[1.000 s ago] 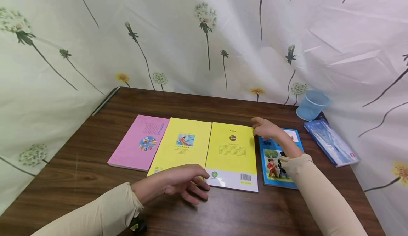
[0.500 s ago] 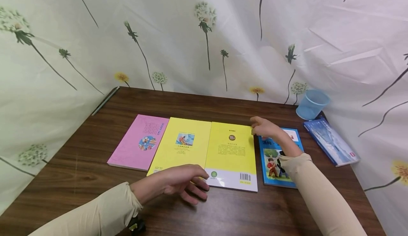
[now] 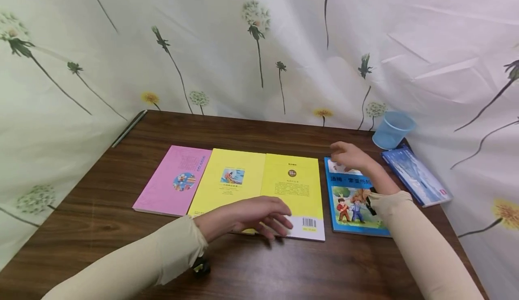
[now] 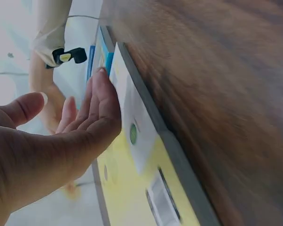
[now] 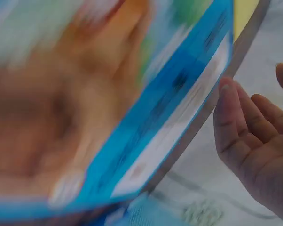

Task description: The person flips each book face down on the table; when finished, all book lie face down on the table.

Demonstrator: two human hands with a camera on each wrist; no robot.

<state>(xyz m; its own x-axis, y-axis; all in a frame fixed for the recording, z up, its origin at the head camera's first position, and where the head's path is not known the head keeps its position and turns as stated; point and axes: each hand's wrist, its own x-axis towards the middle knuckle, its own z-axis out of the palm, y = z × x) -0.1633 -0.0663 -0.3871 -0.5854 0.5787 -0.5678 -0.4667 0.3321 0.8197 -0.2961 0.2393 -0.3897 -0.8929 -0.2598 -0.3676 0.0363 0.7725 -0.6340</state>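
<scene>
My left hand (image 3: 259,214) hovers over the front edge of the two yellow books, fingers loosely bent and holding nothing. Under it lie the left yellow book (image 3: 233,194) and, side by side with it, the right yellow book (image 3: 293,180). Above the top end of a blue picture book (image 3: 350,210) is my right hand (image 3: 352,158); it grips nothing, and its fingers (image 5: 233,117) appear apart from the cover in the right wrist view. A pink book (image 3: 164,192) lies flat at the left of the row.
Behind the blue book, a light-blue cup (image 3: 393,131) stands near the back right corner. A blue-and-white book (image 3: 417,176) lies slanted at the right edge. Dandelion-patterned curtain (image 3: 211,43) borders the dark wooden table (image 3: 97,232). A black wrist device (image 3: 200,266) hangs beneath the left sleeve.
My left hand has moved right and slightly up, over the right yellow book's front part. The right hand has shifted right, from the yellow book's top corner to over the blue book. The books stay put.
</scene>
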